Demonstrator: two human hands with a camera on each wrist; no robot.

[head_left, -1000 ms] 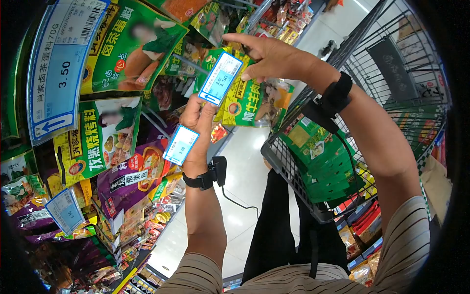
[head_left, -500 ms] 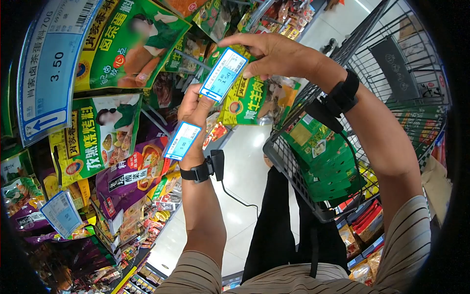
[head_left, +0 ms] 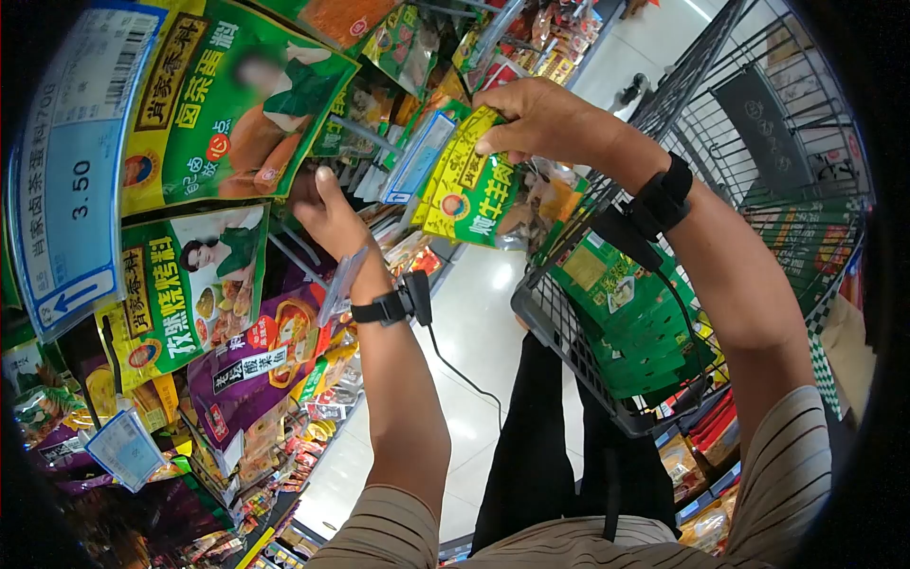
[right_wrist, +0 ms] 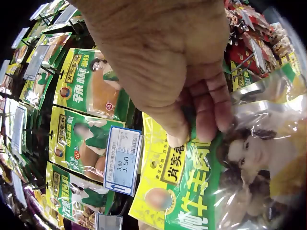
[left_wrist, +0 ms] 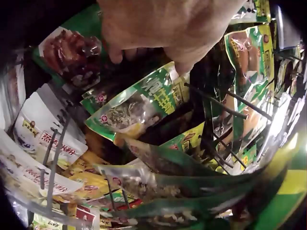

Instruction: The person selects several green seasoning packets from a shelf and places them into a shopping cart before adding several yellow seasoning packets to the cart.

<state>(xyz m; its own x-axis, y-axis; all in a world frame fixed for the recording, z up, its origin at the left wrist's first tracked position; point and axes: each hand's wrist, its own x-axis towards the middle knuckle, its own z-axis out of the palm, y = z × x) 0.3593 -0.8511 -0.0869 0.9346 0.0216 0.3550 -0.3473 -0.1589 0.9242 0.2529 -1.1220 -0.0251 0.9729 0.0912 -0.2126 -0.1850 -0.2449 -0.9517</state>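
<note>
Moved left hand [head_left: 334,220] from one price tag [head_left: 419,159] to beside one tea-egg packet [head_left: 204,114]; cannot tell those fingers' grip. Pinching one yellow-green packet [head_left: 464,190] beside that tag with right hand [head_left: 542,119].

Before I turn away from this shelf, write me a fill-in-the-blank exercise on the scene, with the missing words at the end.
1. The hand pinching the yellow-green packet is the person's ____ one.
2. The large price tag at the head view's left edge shows a price of ____.
3. The packet marked 老坛酸菜鱼 is mainly ____ in colour.
4. The person's trousers are ____.

Missing words: right; 3.50; purple; black.
</note>
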